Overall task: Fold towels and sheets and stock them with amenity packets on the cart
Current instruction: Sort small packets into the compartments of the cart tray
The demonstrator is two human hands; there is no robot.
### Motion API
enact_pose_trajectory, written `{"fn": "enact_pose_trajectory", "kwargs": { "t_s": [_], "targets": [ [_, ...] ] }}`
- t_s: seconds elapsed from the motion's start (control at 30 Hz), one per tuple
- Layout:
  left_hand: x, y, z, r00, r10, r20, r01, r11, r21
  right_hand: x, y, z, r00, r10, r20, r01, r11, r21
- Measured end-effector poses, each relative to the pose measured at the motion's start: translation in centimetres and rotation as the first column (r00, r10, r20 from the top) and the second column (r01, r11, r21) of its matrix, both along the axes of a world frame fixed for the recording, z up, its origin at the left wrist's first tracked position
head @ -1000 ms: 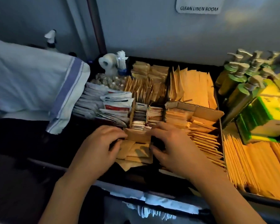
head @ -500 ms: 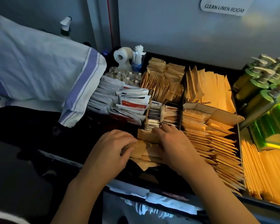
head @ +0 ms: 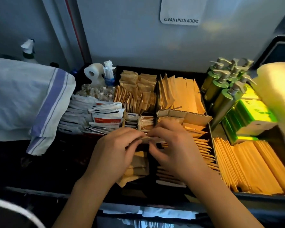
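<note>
Both hands are right over the front compartment of the cart tray (head: 211,145): left hand (head: 113,153) and right hand (head: 176,150) have fingers curled, pinching a small stack of brown paper packets (head: 148,139) between them. These look light, thin and a bit floppy, so I'd squeeze the stack by its short ends to keep it from fanning. Farther back: white sachets (head: 105,116), then green pump bottles (head: 224,89).
</note>
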State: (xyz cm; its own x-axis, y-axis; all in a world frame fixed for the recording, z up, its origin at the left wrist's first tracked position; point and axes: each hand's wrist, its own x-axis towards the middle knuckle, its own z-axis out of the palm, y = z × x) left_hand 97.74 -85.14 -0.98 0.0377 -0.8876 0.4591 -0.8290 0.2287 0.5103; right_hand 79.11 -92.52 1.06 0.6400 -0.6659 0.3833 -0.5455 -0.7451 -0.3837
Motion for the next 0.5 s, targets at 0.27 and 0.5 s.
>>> {"fn": "enact_pose_trajectory", "kwargs": {
  "t_s": [0.27,0.5],
  "targets": [
    [-5.7,-6.5,1.2,0.985,-0.139,-0.101,0.135,0.99,-0.05,-9.4,-3.9,1.9,0.98,-0.173,0.099,0.156,0.975,0.156],
    [-9.2,-10.9,0.5,0.988,-0.148,0.039,0.141,0.98,0.139,-12.7,-6.1,1.0,0.969,-0.248,0.005,0.245,0.959,0.14]
  ]
}}
